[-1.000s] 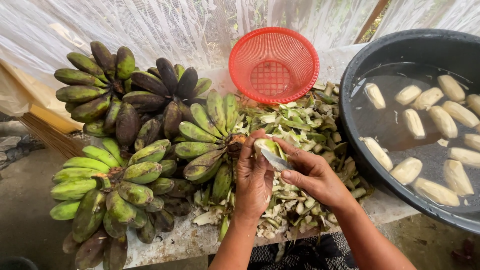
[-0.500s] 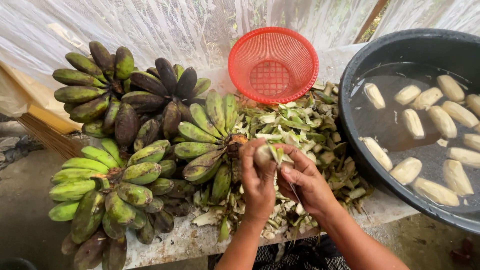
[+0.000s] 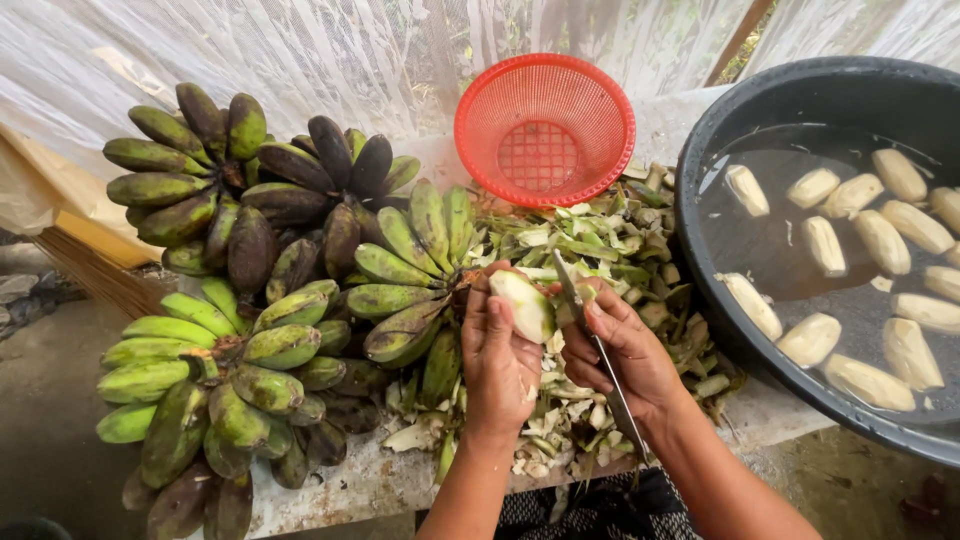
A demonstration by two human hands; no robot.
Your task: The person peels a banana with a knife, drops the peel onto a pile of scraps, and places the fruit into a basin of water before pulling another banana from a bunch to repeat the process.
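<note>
- The left hand (image 3: 500,360) is closed around a pale, half-peeled green banana (image 3: 522,305), holding it above a heap of green and cream peel scraps (image 3: 590,250) on a worn, stained table (image 3: 350,485).
- The right hand (image 3: 625,345) grips a thin metal knife (image 3: 590,335), its blade tip resting against the banana's right side.
- To peel well, it seems best to keep the blade shallow under the skin, turn the fruit with the left hand, and keep the left thumb behind the edge.
- To the left lie large bunches of unpeeled green and dark bananas (image 3: 260,300). Behind stands a round red plastic mesh basket (image 3: 545,130), tipped on its side. To the right, a big black plastic tub (image 3: 850,250) of water holds about 12 peeled cream bananas (image 3: 885,240).
- The knife handle is hidden inside the right palm.
- How much skin remains on the banana's far side cannot be seen.
- The tub's right edge is cut off.
</note>
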